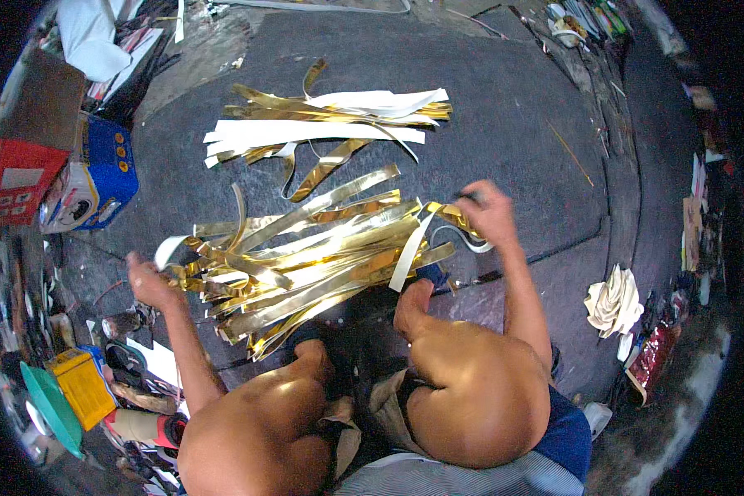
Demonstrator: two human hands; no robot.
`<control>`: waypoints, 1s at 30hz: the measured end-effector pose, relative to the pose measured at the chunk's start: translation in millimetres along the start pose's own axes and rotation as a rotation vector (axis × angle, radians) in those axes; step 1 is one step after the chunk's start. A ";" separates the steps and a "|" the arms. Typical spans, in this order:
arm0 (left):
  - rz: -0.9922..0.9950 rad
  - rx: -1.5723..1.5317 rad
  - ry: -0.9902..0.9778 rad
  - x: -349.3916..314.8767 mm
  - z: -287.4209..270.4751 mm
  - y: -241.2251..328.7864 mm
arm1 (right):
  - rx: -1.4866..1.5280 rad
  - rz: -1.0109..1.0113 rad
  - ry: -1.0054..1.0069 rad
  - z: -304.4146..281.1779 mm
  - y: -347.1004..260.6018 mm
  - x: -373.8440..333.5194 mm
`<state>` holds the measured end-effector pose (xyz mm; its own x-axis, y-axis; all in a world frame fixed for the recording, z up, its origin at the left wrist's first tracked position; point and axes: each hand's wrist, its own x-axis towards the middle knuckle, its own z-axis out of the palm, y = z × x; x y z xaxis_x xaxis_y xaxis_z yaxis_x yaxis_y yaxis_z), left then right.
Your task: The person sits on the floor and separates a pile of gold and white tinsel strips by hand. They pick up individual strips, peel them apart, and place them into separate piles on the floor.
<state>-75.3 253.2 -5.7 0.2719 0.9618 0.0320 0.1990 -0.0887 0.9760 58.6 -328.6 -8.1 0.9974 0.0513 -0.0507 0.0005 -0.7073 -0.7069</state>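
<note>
Gold foil strips [306, 264] lie fanned on the dark floor [512, 107] in front of the knees. Left hand [150, 283] pinches the strip ends at the left edge; right hand [488, 211] is closed on a curled end at the right. Likely light, floppy and slick, creasing easily; best taken by the ends. A second bundle of gold and white strips [322, 124] lies further out.

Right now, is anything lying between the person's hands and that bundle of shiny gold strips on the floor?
Nothing visible. The left hand rests on one end of the gold strips, and the right hand grips the other end. A second pile of strips lies farther away, apart.
</note>
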 end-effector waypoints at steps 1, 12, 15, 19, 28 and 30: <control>0.158 0.133 -0.117 -20.0 14.9 -6.1 | -0.099 -0.144 -0.198 11.3 -10.7 -5.7; 0.253 0.329 -1.236 -223.2 74.6 9.4 | -0.293 -0.181 -0.381 54.5 -28.2 -18.7; 0.198 0.357 -1.351 -234.8 72.6 9.7 | -0.308 -0.237 -0.410 55.5 -21.5 -12.2; 0.179 0.319 -1.453 -238.7 74.4 17.1 | -0.149 -0.352 -0.340 46.8 -39.9 -20.5; -0.038 0.253 -1.539 -249.4 93.6 60.2 | 0.537 0.244 -0.563 64.9 -111.1 -68.5; -0.054 0.269 -1.539 -248.3 95.5 71.9 | 0.673 0.376 -0.564 61.6 -116.2 -69.1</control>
<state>-38.6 -16.7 36.0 0.8912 -0.2001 -0.4070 0.3499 -0.2676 0.8978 -14.7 -206.6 34.0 0.7421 0.3603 -0.5653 -0.5297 -0.2017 -0.8239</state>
